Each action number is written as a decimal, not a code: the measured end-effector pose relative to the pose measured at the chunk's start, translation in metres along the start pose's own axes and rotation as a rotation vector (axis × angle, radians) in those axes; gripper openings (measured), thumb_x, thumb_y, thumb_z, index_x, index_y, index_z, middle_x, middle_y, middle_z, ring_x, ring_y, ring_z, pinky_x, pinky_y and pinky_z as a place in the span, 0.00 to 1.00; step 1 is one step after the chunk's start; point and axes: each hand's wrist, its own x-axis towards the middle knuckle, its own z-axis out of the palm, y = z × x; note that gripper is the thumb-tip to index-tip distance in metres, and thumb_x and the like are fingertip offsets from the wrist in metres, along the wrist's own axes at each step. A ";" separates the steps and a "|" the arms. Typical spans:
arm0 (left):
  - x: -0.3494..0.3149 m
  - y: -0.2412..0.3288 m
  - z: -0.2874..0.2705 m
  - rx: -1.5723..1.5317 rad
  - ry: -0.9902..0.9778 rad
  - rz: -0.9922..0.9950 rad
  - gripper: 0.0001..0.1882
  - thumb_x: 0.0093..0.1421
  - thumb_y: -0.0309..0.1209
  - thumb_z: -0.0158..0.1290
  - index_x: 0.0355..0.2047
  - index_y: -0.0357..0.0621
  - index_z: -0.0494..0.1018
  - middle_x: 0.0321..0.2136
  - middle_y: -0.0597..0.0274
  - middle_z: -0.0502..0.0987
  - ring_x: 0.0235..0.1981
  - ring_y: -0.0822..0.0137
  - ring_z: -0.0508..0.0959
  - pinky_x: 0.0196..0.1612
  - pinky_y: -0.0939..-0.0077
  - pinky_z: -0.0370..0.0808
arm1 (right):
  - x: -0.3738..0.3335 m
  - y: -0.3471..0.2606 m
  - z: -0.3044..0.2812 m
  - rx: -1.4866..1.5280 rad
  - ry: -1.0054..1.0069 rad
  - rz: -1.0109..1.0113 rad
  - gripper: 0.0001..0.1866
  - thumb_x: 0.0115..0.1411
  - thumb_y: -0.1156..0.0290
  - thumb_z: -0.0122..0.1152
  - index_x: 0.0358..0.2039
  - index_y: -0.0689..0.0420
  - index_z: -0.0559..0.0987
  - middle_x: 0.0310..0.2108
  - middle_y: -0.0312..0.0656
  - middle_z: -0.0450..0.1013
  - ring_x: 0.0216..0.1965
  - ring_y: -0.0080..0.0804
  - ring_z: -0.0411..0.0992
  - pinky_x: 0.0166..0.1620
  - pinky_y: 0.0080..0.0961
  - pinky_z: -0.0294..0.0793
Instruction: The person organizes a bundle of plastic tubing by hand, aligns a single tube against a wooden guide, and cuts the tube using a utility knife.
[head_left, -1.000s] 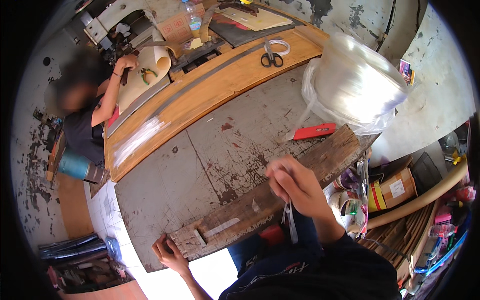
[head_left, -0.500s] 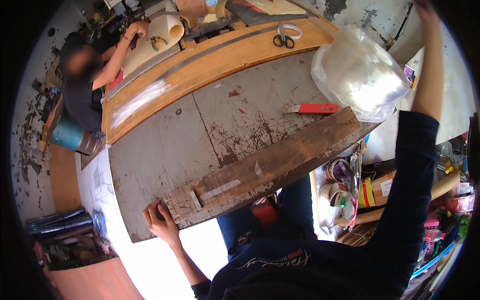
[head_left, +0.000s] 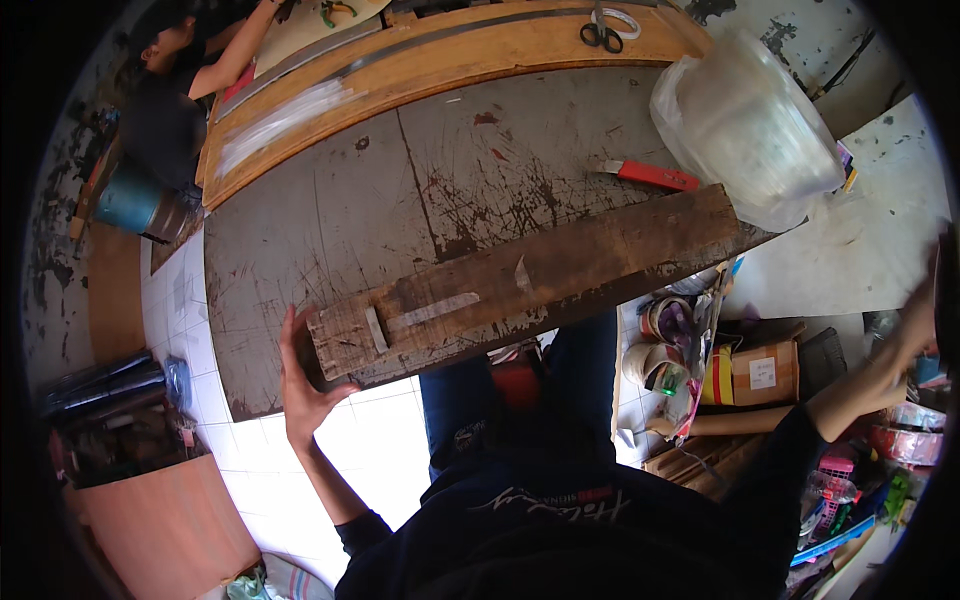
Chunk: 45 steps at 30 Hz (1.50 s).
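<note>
Bracketing plank (head_left: 575, 258) end | left fingers (head_left: 289, 345) spread wide | contact unclear

Pretty clearly a scruffy workshop: knife-scratched grey worktable (head_left: 350, 210) mid-frame with a long worn brown wooden plank (head_left: 580, 255) on it, red-handled cutter (head_left: 655, 176) right of centre, black-handled scissors (head_left: 601, 30) up top, fat clear plastic roll (head_left: 760, 130) upper right, brown cardboard box (head_left: 785, 378) amid jumbled clutter lower right.
</note>
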 end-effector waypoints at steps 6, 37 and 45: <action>0.005 -0.013 0.000 0.284 -0.129 0.056 0.57 0.25 0.51 0.63 0.57 0.45 0.53 0.54 0.53 0.60 0.52 0.51 0.65 0.51 0.51 0.65 | -0.082 -0.048 0.155 0.173 -1.051 0.087 0.47 0.26 0.66 0.74 0.51 0.57 0.61 0.45 0.43 0.62 0.41 0.41 0.67 0.38 0.35 0.67; -0.016 0.018 0.016 0.450 -0.029 0.083 0.57 0.23 0.43 0.66 0.57 0.47 0.53 0.50 0.55 0.65 0.48 0.52 0.69 0.50 0.55 0.69 | -0.235 -0.153 0.093 0.852 -0.229 1.089 0.20 0.62 0.57 0.39 0.33 0.62 0.71 0.21 0.33 0.66 0.14 0.11 0.52 0.17 0.10 0.45; -0.019 0.056 0.022 0.529 0.215 0.304 0.44 0.38 0.52 0.61 0.54 0.45 0.59 0.51 0.52 0.60 0.51 0.51 0.63 0.48 0.54 0.68 | -0.234 -0.188 0.113 0.923 -0.813 0.426 0.19 0.60 0.55 0.43 0.34 0.61 0.70 0.23 0.39 0.68 0.18 0.23 0.65 0.21 0.17 0.62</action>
